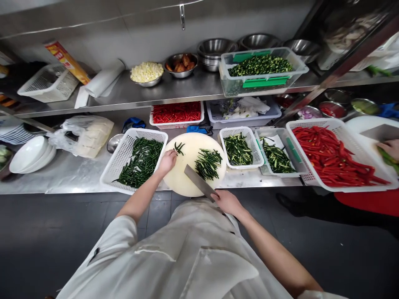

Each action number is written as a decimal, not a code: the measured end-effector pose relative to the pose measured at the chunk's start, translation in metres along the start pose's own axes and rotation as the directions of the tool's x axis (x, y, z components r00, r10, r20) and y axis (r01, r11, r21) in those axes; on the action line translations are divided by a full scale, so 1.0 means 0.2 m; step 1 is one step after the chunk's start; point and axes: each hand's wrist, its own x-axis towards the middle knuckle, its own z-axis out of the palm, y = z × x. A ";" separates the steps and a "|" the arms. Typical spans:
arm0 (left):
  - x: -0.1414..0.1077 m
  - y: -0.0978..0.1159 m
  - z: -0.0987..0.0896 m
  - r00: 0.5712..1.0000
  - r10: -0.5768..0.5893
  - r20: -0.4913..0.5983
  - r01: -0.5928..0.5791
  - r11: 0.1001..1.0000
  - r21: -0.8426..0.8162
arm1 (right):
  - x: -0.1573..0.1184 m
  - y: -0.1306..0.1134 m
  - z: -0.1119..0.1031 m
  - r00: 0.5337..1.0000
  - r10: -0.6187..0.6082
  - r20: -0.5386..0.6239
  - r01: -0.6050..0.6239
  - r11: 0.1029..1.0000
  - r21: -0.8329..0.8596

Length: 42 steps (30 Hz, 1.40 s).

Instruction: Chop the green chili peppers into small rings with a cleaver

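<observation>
A round white cutting board (174, 186) lies in front of me. My right hand (229, 202) grips a cleaver (199, 182), its broad blade reaching over the board's near right part. Beside the blade is a pile of cut green chili peppers (208, 164). My left hand (168, 161) is over the board's left edge, fingers curled together with their tips at a few green chili peppers (179, 148). Left of the board, a white perforated basket (107, 172) holds whole green chili peppers (140, 162).
Right of the board stand a small white basket (260, 160) and a clear tub (301, 168) of cut green peppers, then a large basket (314, 178) of red chilies. A co-worker's hand (391, 148) is at far right. A steel shelf (193, 89) overhangs the counter's back.
</observation>
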 end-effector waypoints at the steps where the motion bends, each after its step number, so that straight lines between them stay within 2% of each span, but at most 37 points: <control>1: -0.03 0.01 0.02 0.999 0.032 0.029 -0.032 0.999 -0.011 | 0.00 0.02 0.00 1.000 0.016 0.001 -0.016 1.000 -0.003; 4: -0.20 0.16 0.11 0.977 0.194 0.092 -0.186 0.978 -0.093 | 0.00 0.01 0.00 0.996 0.084 -0.035 -0.083 0.996 0.011; 6: -0.31 0.31 0.19 0.933 0.334 0.136 -0.309 0.934 -0.180 | 0.00 -0.03 -0.02 0.992 0.114 -0.061 -0.114 0.993 0.010; 8: -0.38 0.43 0.26 0.888 0.428 0.168 -0.383 0.890 -0.248 | -0.02 -0.08 -0.04 0.991 0.119 -0.060 -0.120 0.993 -0.013; 10: -0.40 0.51 0.30 0.871 0.458 0.177 -0.401 0.872 -0.281 | -0.05 -0.10 -0.06 0.991 0.119 -0.053 -0.121 0.992 -0.045; 12: -0.39 0.53 0.32 0.873 0.452 0.180 -0.392 0.872 -0.293 | -0.07 -0.11 -0.09 0.992 0.119 -0.050 -0.122 0.990 -0.067; 15: -0.37 0.53 0.33 0.880 0.434 0.194 -0.370 0.882 -0.292 | -0.03 -0.10 -0.09 0.994 0.098 -0.039 -0.101 0.993 -0.056; 18: -0.38 0.53 0.32 0.880 0.430 0.203 -0.371 0.888 -0.271 | 0.13 -0.14 -0.07 0.991 0.125 -0.038 -0.125 0.992 -0.014; 20: -0.37 0.52 0.31 0.861 0.458 0.219 -0.400 0.878 -0.263 | 0.25 -0.19 -0.06 0.990 0.128 -0.063 -0.128 0.992 0.004; 22: -0.34 0.49 0.28 0.837 0.498 0.227 -0.444 0.860 -0.251 | 0.31 -0.22 -0.06 0.989 0.106 -0.099 -0.104 0.994 0.018; 23: -0.30 0.45 0.25 0.836 0.503 0.220 -0.455 0.859 -0.235 | 0.31 -0.22 -0.06 0.989 0.095 -0.116 -0.093 0.995 0.027; 24: -0.26 0.41 0.22 0.853 0.484 0.197 -0.447 0.871 -0.206 | 0.30 -0.22 -0.06 0.987 0.093 -0.132 -0.089 0.995 0.038; 26: -0.13 0.31 0.16 0.934 0.346 0.091 -0.334 0.934 -0.125 | 0.23 -0.19 -0.05 0.983 0.097 -0.156 -0.089 0.994 0.062; 27: -0.05 0.25 0.13 0.972 0.233 0.015 -0.231 0.969 -0.089 | 0.19 -0.17 -0.04 0.985 0.087 -0.152 -0.077 0.995 0.071; 28: 0.03 0.20 0.10 0.992 0.110 -0.061 -0.113 0.992 -0.064 | 0.16 -0.15 -0.03 0.989 0.066 -0.133 -0.057 0.996 0.075; 30: 0.17 0.12 0.07 0.986 -0.083 -0.142 0.080 0.996 -0.028 | 0.10 -0.12 -0.01 0.997 0.020 -0.070 -0.015 0.997 0.070; 31: 0.22 0.09 0.07 0.979 -0.141 -0.150 0.142 0.990 -0.009 | 0.08 -0.10 0.00 0.999 0.007 -0.038 -0.004 0.998 0.064; 33: 0.28 0.05 0.07 0.974 -0.185 -0.134 0.190 0.981 0.033 | 0.07 -0.08 0.00 1.000 0.011 -0.003 -0.011 0.999 0.052; 36: 0.25 0.05 0.08 0.985 -0.136 -0.111 0.145 0.986 0.079 | 0.07 -0.04 -0.01 0.997 0.071 -0.032 -0.070 0.997 0.036; 42: -0.04 0.10 0.05 0.999 0.038 -0.005 -0.038 0.997 0.067 | 0.04 0.00 0.01 0.987 0.146 -0.066 -0.143 0.988 0.053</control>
